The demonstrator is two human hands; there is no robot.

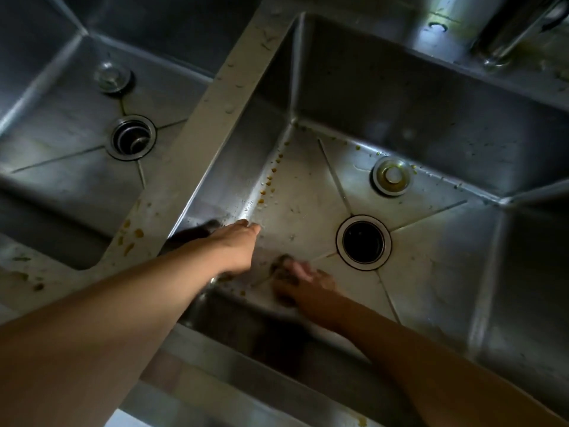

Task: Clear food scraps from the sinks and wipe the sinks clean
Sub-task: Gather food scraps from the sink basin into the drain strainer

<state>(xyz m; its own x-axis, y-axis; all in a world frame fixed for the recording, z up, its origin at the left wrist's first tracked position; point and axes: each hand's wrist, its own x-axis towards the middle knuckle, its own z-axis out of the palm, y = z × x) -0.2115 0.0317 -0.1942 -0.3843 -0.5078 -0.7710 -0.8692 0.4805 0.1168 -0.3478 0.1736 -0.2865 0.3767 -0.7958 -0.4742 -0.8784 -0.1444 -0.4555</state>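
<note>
Two steel sinks lie side by side. In the right sink (431,124), small yellow-brown food scraps (271,177) run along the left floor edge and the back edge. My left hand (237,245) reaches down to the left floor edge, its fingers hidden under the hand. My right hand (304,285), blurred, rests on the sink floor near the front and grips a dark clump of scraps (283,266). The left sink (61,167) looks free of scraps inside.
An open drain hole (363,241) and a loose drain plug (391,175) sit in the right sink. The left sink has its drain (132,138) and a plug (111,76). Brown spots (132,238) mark the divider (215,112). A faucet (517,29) stands at the back right.
</note>
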